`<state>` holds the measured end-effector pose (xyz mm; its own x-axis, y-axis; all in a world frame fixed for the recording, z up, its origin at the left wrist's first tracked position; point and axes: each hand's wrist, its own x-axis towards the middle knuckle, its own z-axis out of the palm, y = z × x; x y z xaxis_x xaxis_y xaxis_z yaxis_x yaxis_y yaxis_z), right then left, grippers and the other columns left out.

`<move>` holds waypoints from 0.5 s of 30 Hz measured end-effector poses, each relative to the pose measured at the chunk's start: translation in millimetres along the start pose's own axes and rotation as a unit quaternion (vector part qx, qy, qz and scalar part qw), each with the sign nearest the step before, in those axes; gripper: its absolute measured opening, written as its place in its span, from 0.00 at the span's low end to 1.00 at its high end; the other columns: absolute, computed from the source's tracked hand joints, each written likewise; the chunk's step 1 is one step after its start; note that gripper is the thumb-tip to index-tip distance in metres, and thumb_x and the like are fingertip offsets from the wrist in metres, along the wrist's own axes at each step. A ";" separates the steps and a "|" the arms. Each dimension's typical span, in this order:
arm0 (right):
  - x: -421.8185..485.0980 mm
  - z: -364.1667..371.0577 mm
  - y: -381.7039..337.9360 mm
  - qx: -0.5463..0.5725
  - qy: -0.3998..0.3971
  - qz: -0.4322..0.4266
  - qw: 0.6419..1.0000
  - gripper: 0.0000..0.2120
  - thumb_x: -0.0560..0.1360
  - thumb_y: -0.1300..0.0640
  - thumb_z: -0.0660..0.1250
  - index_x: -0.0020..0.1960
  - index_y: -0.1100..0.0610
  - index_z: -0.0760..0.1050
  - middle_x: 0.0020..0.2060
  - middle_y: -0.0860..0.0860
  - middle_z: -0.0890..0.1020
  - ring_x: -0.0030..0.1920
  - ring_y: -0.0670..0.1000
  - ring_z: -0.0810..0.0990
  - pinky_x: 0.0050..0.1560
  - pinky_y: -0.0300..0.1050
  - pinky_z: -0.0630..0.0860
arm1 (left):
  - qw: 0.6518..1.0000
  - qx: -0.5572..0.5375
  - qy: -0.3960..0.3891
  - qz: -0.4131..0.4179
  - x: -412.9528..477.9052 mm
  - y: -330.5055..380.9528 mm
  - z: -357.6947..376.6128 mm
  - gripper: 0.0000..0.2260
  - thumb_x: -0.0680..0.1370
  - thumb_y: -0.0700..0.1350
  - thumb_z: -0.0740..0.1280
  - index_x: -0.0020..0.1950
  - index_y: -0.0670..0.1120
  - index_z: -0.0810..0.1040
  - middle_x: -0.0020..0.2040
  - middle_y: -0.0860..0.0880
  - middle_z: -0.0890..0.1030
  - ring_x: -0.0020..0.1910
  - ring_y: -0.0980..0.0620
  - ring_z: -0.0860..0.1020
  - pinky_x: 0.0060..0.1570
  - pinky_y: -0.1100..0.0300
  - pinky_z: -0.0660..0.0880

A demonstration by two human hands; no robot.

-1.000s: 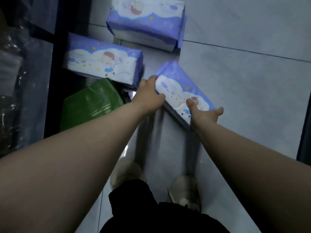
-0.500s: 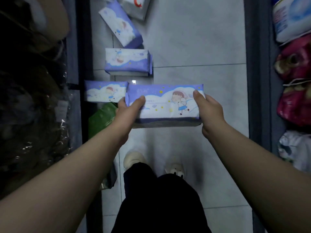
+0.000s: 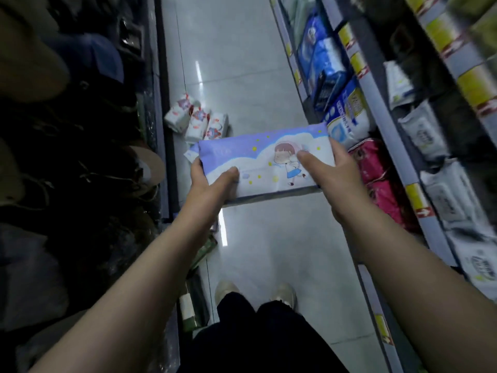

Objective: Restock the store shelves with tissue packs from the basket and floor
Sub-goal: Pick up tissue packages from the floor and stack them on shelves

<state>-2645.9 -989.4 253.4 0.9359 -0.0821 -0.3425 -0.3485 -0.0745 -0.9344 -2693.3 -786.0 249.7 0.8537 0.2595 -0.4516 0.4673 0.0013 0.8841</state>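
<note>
Carry step right now: I've got one tissue pack (image 3: 263, 165) up off the floor (image 3: 242, 76), held flat at 12 o'clock over the aisle. My left hand (image 3: 212, 184) grips its left end and my right hand (image 3: 330, 173) grips the right end, thumbs on top. Next I reckon it swings toward 2 o'clock, where the shelves (image 3: 376, 109) are, and that probably means turning it to slide into a gap among the pink packs (image 3: 376, 170) or nearby. It's a soft, squashy brick in glossy purple-and-white plastic wrap with a cartoon kid on it. More white-and-red packs (image 3: 196, 122) sit on the floor at 11 o'clock.
</note>
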 end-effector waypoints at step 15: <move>-123.5 -166.2 -214.1 0.023 0.129 -0.176 0.976 0.24 0.71 0.48 0.74 0.64 0.50 0.71 0.54 0.47 0.82 0.51 0.48 0.84 0.50 0.51 0.82 | 0.965 0.033 -0.127 0.228 -136.1 235.9 91.6 0.32 0.66 0.56 0.69 0.69 0.58 0.64 0.61 0.57 0.79 0.60 0.54 0.78 0.59 0.58 0.73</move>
<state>-2695.3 -1128.5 512.1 0.9512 -0.3072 0.0307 0.0004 -0.0981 -0.9952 -2678.2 -909.4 508.7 0.9988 -0.0266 -0.0404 0.0369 -0.1200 0.9921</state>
